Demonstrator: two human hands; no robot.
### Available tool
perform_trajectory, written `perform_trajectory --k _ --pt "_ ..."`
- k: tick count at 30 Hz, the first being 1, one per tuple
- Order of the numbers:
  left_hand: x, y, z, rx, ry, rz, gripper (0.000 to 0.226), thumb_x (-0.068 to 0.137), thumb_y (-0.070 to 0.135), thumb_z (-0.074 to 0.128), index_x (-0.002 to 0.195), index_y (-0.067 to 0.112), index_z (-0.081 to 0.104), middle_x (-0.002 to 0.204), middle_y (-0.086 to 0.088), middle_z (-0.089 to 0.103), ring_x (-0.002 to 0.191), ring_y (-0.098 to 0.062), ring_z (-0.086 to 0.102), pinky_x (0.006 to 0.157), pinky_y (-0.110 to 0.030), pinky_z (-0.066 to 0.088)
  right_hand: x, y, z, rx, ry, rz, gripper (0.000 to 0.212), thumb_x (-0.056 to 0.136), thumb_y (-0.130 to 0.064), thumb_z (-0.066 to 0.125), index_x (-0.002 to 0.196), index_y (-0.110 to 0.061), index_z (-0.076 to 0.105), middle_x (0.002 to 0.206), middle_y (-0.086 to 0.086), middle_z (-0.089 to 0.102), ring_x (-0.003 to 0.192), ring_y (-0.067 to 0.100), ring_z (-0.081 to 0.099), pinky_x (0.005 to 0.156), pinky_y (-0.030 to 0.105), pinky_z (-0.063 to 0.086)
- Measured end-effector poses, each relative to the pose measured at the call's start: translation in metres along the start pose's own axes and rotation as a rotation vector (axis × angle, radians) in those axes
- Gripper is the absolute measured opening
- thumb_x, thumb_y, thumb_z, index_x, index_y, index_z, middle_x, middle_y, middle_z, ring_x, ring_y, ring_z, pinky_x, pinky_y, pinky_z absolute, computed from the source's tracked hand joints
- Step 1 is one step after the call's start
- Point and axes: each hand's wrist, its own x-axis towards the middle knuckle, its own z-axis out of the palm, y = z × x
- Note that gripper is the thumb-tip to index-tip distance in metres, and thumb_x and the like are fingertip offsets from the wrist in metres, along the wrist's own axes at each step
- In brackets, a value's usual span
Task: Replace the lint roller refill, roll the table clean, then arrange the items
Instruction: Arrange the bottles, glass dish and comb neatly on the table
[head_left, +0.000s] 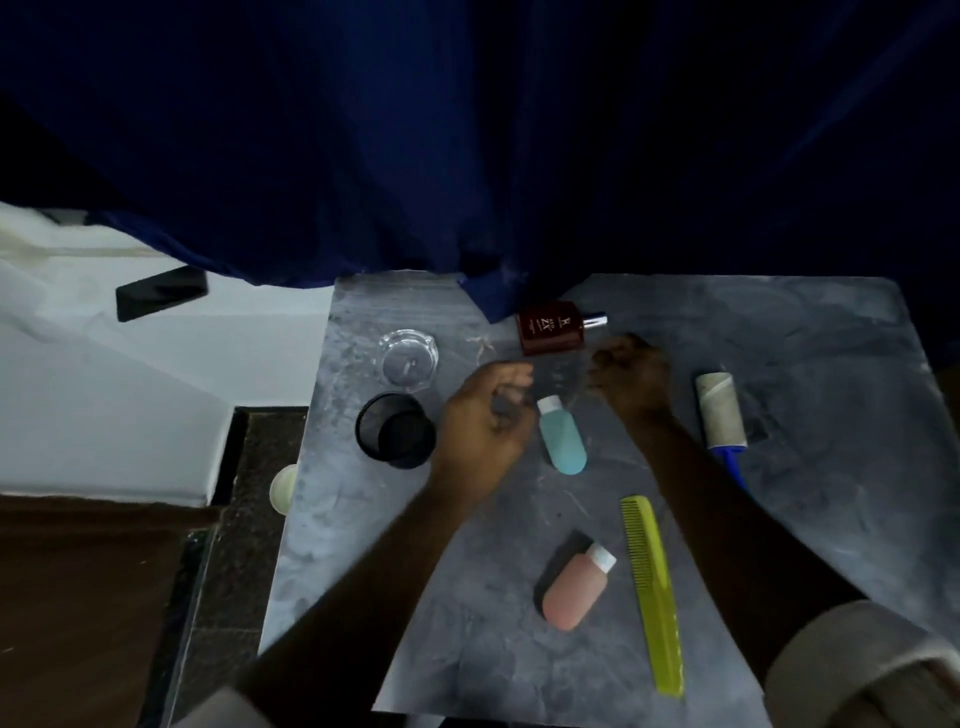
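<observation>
A: Hands first, head view. My left hand (485, 415) was half curled over the table (779, 338), fingers bent round something dark and blurred; I couldn't tell whether it gripped anything. My right hand (628, 374) hung loosely curled just past the blue bottle (562, 439), and I couldn't tell its grip either. Something faint and clear seemed to stretch between them, too blurred to name.

B: And the roller?

A: The roller (723, 415) lay flat beside my right forearm, blue handle toward me, its roll looking grey and used. Neither hand touched it.

B: What worried you?

A: My right forearm lay just beside the roller, so a careless sweep could have knocked it toward the edge. The blue bottle lay right under both hands, and the perfume (553, 327) just beyond; either could have been bumped. The pink bottle (576, 592) and comb (652, 592) lay near my arms, easily dragged.

B: Anything else?

A: The dim light; I judged a fumbled grasp likely.
</observation>
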Motion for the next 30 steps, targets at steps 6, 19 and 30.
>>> perform_trajectory --k 6,19,30 --pt "0.088 -0.022 0.058 0.041 0.097 -0.249 0.025 0.093 -0.002 0.071 0.092 0.023 0.068 0.089 0.011 0.067 0.081 0.005 0.062 0.077 -0.001 0.046 0.054 -0.012 -0.009 -0.269 0.076 -0.06 0.029 0.099 -0.017 0.059 0.119 0.004 0.064 0.119 0.025 0.07 0.114 0.037 0.066 0.094 0.023 0.048" --pt "0.112 -0.041 0.087 0.061 0.238 -0.476 0.026 0.096 0.015 0.074 0.12 0.006 0.077 0.104 0.001 0.074 0.097 -0.01 0.063 0.062 0.004 0.04 0.099 -0.004 -0.001 -0.429 0.018 -0.095 0.033 0.099 -0.032 0.06 0.115 -0.005 0.07 0.119 0.016 0.071 0.113 0.03 0.066 0.093 0.032 0.049" --pt "0.077 -0.022 0.095 -0.264 0.374 -0.653 0.026 0.096 0.01 0.071 0.119 -0.001 0.074 0.117 -0.021 0.078 0.107 -0.032 0.074 0.081 -0.026 0.063 0.065 -0.006 -0.004 -0.122 -0.011 -0.237 0.022 0.09 -0.009 0.073 0.106 0.003 0.065 0.102 0.02 0.072 0.095 0.035 0.071 0.083 0.046 0.06"
